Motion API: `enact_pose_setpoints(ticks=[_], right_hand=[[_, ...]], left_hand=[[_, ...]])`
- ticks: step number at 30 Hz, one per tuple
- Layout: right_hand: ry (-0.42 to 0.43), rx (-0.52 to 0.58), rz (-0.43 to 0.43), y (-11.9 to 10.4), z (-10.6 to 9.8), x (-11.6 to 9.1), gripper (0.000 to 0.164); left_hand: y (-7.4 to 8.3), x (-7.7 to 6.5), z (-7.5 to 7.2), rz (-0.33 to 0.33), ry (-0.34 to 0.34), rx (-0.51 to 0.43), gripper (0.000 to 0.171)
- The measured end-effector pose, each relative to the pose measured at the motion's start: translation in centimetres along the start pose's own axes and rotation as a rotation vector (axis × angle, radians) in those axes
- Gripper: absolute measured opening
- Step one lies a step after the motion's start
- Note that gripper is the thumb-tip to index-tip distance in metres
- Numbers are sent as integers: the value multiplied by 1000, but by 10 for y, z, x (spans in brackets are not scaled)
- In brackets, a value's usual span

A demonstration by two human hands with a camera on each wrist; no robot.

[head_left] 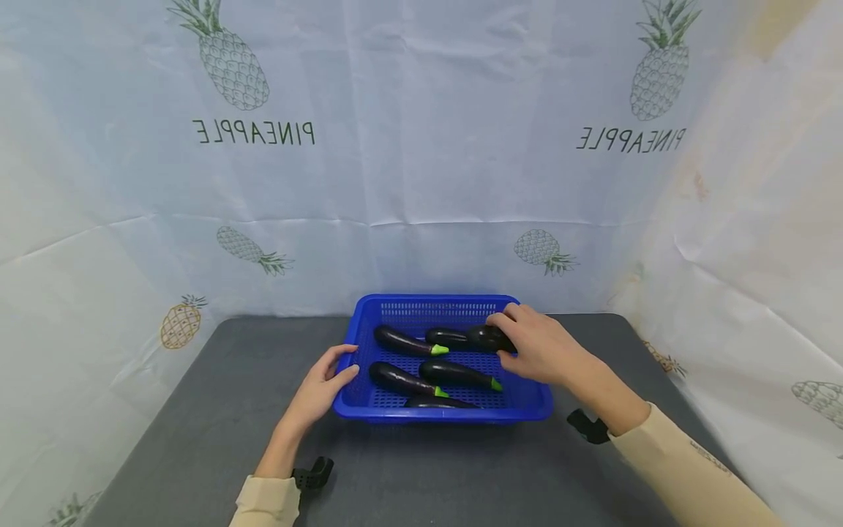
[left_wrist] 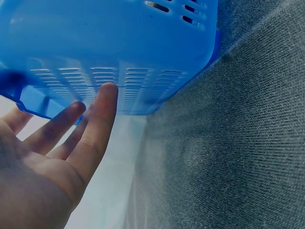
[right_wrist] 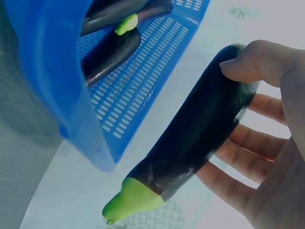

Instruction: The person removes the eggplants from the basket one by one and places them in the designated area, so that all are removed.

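Note:
Above the right part of a blue plastic basket (head_left: 444, 416), my right hand (head_left: 536, 344) holds a dark purple eggplant (right_wrist: 190, 124), thumb on one side and fingers on the other. Its green stem end points away from the palm in the right wrist view. At the basket's left rim is my left hand (head_left: 319, 388), its fingers fairly straight beside the slotted outer wall (left_wrist: 105, 43) in the left wrist view; whether they press on it I cannot tell. Several more eggplants lie in the basket, among them one at the back left (head_left: 403, 342) and one at the front (head_left: 437, 403).
The basket stands on a dark grey table (head_left: 276, 380). A white cloth (head_left: 435, 183) printed with pineapples hangs behind the table and along both sides. A black wrist device (head_left: 314, 473) sits at the left cuff, another (head_left: 587, 427) at the right.

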State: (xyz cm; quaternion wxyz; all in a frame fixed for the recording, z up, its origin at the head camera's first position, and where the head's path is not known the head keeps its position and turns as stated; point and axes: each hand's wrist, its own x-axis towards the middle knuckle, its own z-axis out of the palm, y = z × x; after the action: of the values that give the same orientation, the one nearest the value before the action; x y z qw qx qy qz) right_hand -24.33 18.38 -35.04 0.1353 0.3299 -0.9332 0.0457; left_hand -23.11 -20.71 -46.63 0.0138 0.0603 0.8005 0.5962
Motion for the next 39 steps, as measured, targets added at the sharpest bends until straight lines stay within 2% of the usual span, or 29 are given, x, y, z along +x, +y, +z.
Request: enact_pose_setpoints(ticks=[16,28,39], right_hand=[[-6,134,148,29,4,-35,44],[-28,139,216,61,8,-44,46],[-66,141,273,88,20,-51,47]], left_hand=[[-2,2,1,0,-2,8,43],[-1,2,1,-8,-4,5,44],[2,0,-1,-18,-13,11,45]])
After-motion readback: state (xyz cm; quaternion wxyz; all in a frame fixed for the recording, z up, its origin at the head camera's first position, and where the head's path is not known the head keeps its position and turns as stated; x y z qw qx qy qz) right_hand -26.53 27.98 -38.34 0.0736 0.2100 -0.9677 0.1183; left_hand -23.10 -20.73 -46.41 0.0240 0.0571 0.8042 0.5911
